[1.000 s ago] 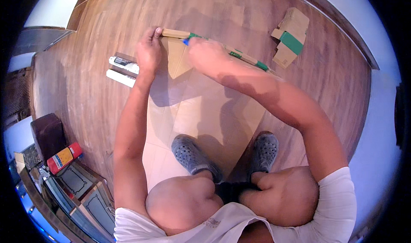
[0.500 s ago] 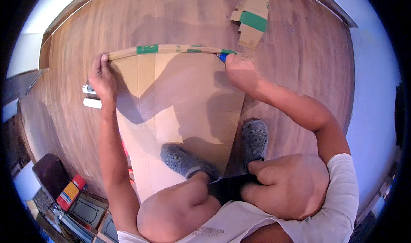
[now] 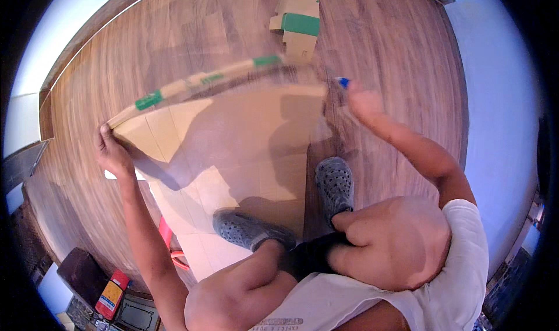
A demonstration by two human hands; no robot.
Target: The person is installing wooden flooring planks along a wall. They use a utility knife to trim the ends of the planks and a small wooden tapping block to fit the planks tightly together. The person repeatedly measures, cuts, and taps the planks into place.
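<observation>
My left hand point(image 3: 115, 150) grips the left end of a long narrow tan cardboard strip with green patches point(image 3: 180, 86), at the top left corner of a large cardboard sheet point(image 3: 244, 141) under my left foot. The strip is blurred and lifted along the sheet's far edge. My right hand point(image 3: 365, 104) is closed on a small blue tool, apparently a cutter point(image 3: 343, 82), just right of the strip's faint far end and the sheet's top right corner.
A folded carton piece point(image 3: 298, 22) lies on the wooden floor point(image 3: 396, 34) at the top. A red-and-yellow box point(image 3: 112, 296), a dark padded object point(image 3: 78, 275) and framed panels stand at lower left. Red objects point(image 3: 177, 261) lie beside the sheet. A pale wall point(image 3: 501, 127) runs along the right.
My left hand has moved left and down with the strip's end. My right hand has moved right with the blue tool, now off the strip. The view has shifted.
</observation>
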